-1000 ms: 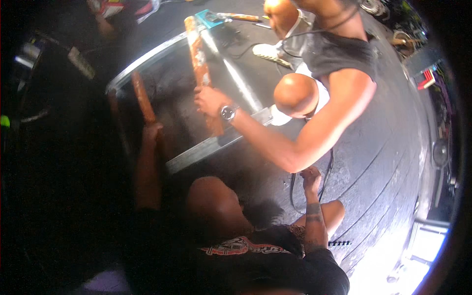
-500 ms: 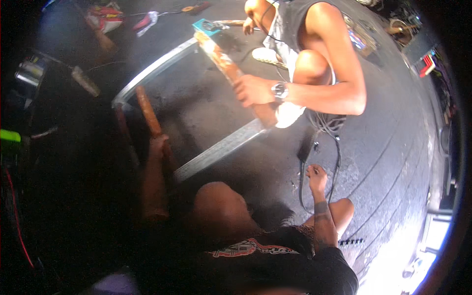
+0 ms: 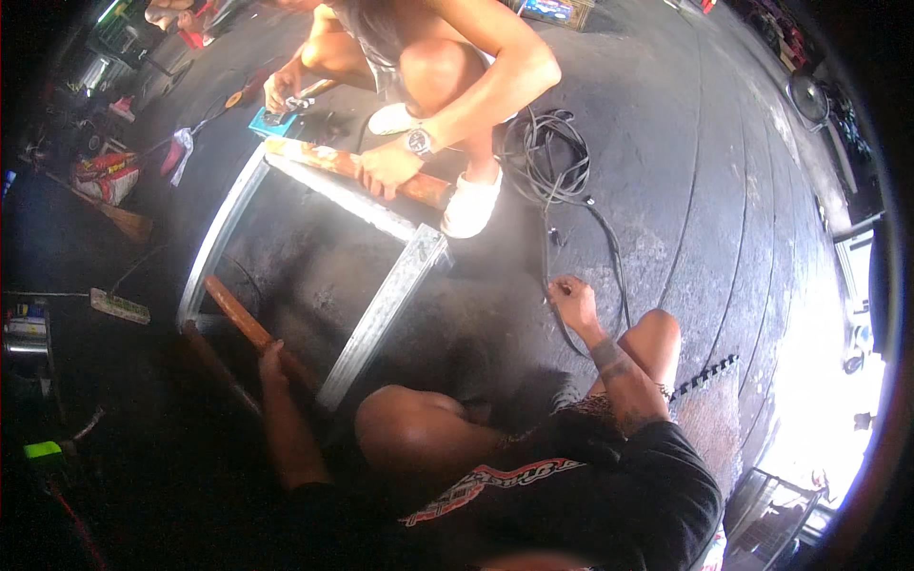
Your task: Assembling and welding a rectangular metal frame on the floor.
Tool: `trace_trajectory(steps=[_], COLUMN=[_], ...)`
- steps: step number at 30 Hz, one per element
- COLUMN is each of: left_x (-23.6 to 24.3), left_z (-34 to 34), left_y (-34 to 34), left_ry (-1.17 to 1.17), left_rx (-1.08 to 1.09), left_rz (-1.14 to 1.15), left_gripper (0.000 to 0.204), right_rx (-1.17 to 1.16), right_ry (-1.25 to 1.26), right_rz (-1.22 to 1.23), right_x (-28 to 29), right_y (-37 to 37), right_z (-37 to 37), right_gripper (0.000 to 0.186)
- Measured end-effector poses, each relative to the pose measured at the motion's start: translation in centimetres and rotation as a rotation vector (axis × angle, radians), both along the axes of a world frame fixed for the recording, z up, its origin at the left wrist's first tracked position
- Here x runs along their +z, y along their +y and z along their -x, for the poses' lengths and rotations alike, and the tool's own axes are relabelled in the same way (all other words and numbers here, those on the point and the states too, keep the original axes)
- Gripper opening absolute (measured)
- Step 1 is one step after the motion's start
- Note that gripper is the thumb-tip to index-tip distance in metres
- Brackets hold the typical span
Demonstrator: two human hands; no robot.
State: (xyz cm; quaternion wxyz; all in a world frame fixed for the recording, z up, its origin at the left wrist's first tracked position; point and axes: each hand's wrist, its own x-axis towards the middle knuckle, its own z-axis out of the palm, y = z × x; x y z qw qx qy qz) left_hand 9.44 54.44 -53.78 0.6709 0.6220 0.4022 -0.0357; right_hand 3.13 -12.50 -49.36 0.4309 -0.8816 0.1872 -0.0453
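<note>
Head view. The person sits on the floor [image 3: 666, 171] with knees raised.

Left hand [image 3: 273, 360]: its grip is closed round the near end of a wooden bar [image 3: 249, 328]. The bar lies inside a metal frame [image 3: 381, 309], near the frame's near-left corner. Its long axis runs from the hand up and to the left, toward the frame's left rail. Hand and bar are in contact; this hand is the nearer one to the frame.

Right hand [image 3: 571, 303]: set down on the floor, well apart from the frame, on its right. It touches or lies just beside a black cable [image 3: 547, 171]. Whether the fingers are closing on the cable cannot be told.

A second person crouches at the far side of the frame. One of that person's hands [image 3: 381, 171] presses on a second wooden bar [image 3: 367, 171], which lies across the frame's far rail, its axis running left to right. The other hand works at a small blue object [image 3: 271, 119] on the floor.
</note>
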Motion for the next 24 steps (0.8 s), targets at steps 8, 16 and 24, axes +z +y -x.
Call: trace_trajectory(steps=[8,16,24], left_x=[-4.8,5.9,16.8], left_z=[-4.0,-12.7,-11.2], left_y=[3.3,-21.5,-34.3], left_ry=[-0.078,-0.302,-0.553], left_rx=[-0.235,-0.69,-0.938], left_rz=[-0.054,-0.482,-0.724], left_gripper=[0.054,0.049,0.044], right_rx=[0.0,-0.016,0.062], right_ry=[-0.084,-0.027,-0.007], right_rz=[0.081,0.002,-0.061], right_x=[1.7,3.2,4.6], right_y=[-0.2,0.3,0.5], right_z=[0.8,2.0,1.8], right_gripper=[0.026,0.02,0.018])
